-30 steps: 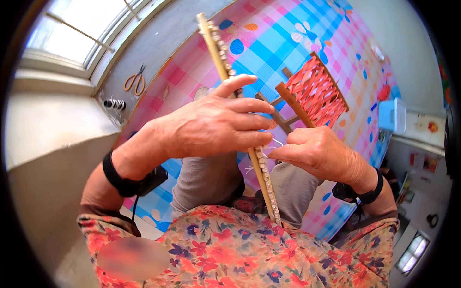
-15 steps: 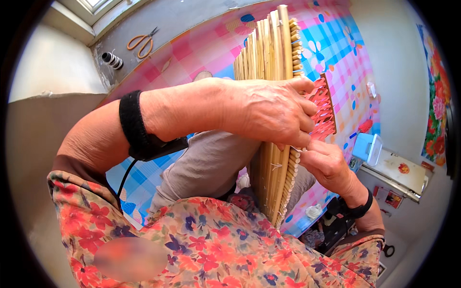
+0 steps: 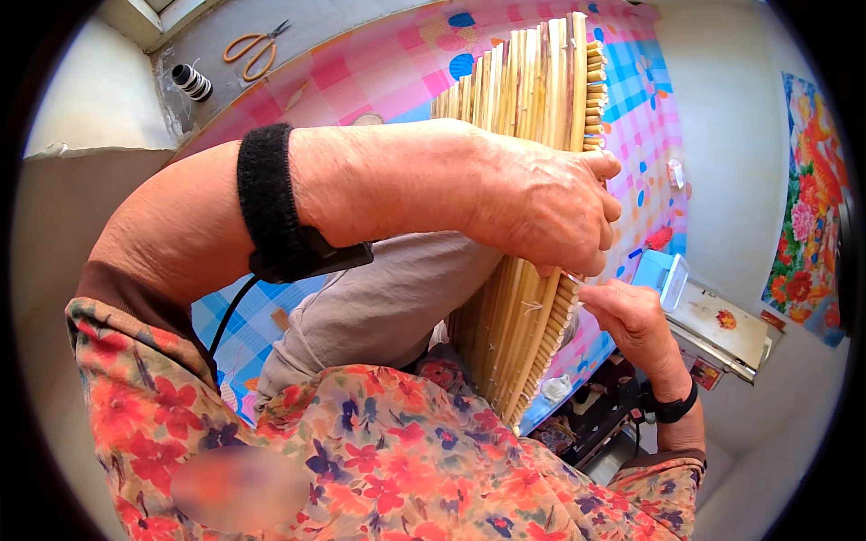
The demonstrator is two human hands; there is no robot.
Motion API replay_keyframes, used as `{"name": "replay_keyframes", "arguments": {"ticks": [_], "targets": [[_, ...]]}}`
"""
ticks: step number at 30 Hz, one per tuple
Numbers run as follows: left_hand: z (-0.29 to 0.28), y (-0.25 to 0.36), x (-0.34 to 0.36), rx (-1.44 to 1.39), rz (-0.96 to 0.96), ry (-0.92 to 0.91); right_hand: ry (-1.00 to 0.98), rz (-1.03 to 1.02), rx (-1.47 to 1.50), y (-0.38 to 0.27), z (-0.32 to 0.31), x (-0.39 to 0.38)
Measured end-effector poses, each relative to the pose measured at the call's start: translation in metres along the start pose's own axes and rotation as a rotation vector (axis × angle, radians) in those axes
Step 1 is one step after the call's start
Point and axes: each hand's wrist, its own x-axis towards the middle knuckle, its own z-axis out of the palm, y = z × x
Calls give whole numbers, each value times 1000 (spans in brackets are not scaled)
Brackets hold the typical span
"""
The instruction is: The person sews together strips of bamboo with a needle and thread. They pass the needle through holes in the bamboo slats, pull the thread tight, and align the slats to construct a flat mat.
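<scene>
A panel of pale dry stalks point(image 3: 532, 81) laid side by side stands on edge between my knees, its cut ends forming the right edge. White thread ends point(image 3: 534, 307) show on its face. My left hand point(image 3: 550, 203) reaches across with fingers bent over that right edge, gripping the panel. Just below, my right hand point(image 3: 627, 311) is closed in a pinch close to the stalk ends. A thin pale bit shows at its fingertips; whether it is a needle or thread I cannot tell. The left fingertips are partly hidden behind the panel.
Orange-handled scissors point(image 3: 256, 56) and a thread spool point(image 3: 191, 82) lie on the grey ledge at upper left. A checked pink and blue cover point(image 3: 352, 77) spreads beneath me. A blue box point(image 3: 657, 275) stands at right. A black cable point(image 3: 236, 317) hangs from my left wrist strap.
The panel has tilted to the right at its top, and my left hand has moved slightly right with it. The red lattice-like piece beside it is now out of sight. My right hand stays pinched.
</scene>
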Motion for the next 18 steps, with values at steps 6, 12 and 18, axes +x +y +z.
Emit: {"name": "replay_keyframes", "arguments": {"ticks": [6, 12, 18], "targets": [[-1, 3, -2, 25, 10, 20, 56, -13, 68, 1, 11, -3], [0, 4, -4, 55, 4, 12, 57, -67, 25, 1, 11, 0], [2, 2, -4, 45, 7, 39, 59, -83, 39, -2, 14, 5]]}}
